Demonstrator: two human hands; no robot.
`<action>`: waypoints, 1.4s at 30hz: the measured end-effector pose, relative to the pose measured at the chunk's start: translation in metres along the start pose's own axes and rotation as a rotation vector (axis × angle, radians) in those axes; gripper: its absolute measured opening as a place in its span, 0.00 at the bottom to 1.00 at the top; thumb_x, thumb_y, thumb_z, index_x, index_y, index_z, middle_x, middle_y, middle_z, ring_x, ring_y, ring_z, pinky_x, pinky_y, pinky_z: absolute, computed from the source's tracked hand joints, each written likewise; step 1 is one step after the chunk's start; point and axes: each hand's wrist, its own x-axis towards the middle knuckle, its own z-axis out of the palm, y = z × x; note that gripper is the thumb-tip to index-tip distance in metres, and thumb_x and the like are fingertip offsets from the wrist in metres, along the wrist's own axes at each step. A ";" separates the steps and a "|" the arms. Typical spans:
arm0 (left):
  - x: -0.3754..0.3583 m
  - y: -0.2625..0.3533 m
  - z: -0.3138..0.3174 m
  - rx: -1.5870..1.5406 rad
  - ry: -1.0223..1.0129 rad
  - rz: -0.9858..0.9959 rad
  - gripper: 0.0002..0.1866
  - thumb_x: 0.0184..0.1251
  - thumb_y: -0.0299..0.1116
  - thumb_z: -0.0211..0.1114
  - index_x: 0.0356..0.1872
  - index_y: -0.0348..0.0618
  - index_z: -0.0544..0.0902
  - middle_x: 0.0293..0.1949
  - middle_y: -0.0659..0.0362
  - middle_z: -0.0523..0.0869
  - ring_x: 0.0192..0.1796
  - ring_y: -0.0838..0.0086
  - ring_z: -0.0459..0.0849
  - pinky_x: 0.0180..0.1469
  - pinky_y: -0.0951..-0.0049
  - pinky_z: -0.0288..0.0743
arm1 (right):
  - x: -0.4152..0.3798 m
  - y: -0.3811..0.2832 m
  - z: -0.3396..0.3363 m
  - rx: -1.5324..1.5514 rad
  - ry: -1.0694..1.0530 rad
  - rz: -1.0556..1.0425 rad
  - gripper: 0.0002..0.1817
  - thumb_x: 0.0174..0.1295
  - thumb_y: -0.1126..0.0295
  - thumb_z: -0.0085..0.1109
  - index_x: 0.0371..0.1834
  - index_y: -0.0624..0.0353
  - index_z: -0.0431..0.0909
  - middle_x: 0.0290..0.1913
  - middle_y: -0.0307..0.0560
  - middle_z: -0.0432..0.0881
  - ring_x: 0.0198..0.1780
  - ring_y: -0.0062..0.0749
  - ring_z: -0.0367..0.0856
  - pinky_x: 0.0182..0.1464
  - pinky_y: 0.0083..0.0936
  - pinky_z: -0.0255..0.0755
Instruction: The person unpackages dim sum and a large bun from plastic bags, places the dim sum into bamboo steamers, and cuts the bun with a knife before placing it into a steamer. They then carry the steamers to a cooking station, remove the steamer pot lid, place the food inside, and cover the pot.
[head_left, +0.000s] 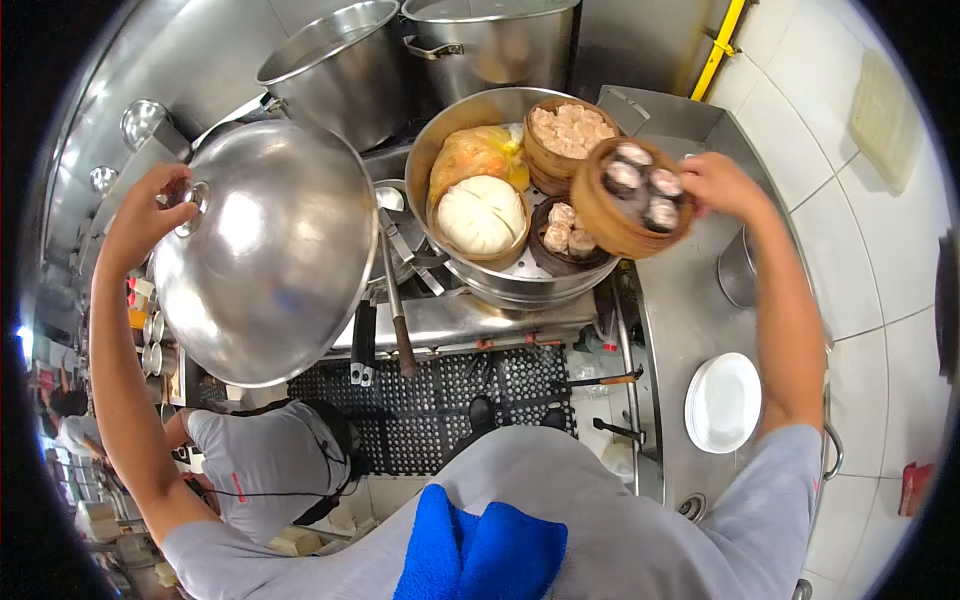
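My left hand [155, 215] grips the knob of a big domed metal lid [275, 265], tilted up at the left. In my right hand [722, 187] is a round bamboo steamer basket [630, 232] with several dark, pale-topped pieces, slightly blurred, raised over the right rim of a large steamer pot [425, 150]. Inside the pot sit a basket of white buns [480, 215], a dark basket of small dumplings [568, 230], a basket of pale pinkish dumplings [570, 130] and a clear bag of orange-yellow food [475, 160].
Two tall stockpots [335, 65] stand behind the steamer. White plates [722, 402] are stacked on the steel counter [685, 310] at right. Long-handled utensils [400, 330] hang at the stove front. A co-worker in a grey shirt [270, 460] bends at lower left, above a black mat [430, 400].
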 end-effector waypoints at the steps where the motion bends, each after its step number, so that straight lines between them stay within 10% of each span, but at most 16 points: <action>1: -0.001 0.000 -0.001 -0.004 0.007 0.011 0.20 0.54 0.28 0.68 0.50 0.38 0.77 0.41 0.60 0.79 0.45 0.75 0.77 0.50 0.73 0.73 | 0.019 -0.006 0.012 -0.003 -0.027 -0.048 0.16 0.60 0.64 0.49 0.30 0.67 0.79 0.22 0.54 0.83 0.22 0.35 0.85 0.26 0.30 0.76; 19: 0.054 0.107 -0.011 0.030 -0.073 0.148 0.21 0.54 0.32 0.69 0.50 0.38 0.79 0.43 0.60 0.81 0.46 0.75 0.77 0.48 0.74 0.72 | 0.074 -0.013 0.078 -0.049 -0.089 0.185 0.15 0.61 0.65 0.54 0.40 0.69 0.81 0.28 0.53 0.86 0.31 0.36 0.87 0.37 0.34 0.81; 27: 0.112 0.186 0.020 0.029 -0.066 0.410 0.22 0.56 0.35 0.70 0.51 0.36 0.80 0.40 0.56 0.83 0.44 0.71 0.80 0.51 0.71 0.73 | -0.084 0.010 0.044 0.359 0.163 -0.005 0.19 0.67 0.60 0.56 0.53 0.63 0.78 0.38 0.45 0.85 0.34 0.26 0.82 0.42 0.25 0.75; 42: 0.211 0.311 0.127 0.110 -0.348 0.604 0.24 0.51 0.36 0.72 0.49 0.35 0.81 0.39 0.55 0.84 0.44 0.69 0.81 0.50 0.71 0.73 | -0.358 0.053 0.145 0.980 0.341 0.558 0.20 0.66 0.69 0.54 0.59 0.67 0.74 0.47 0.48 0.84 0.43 0.27 0.83 0.46 0.22 0.75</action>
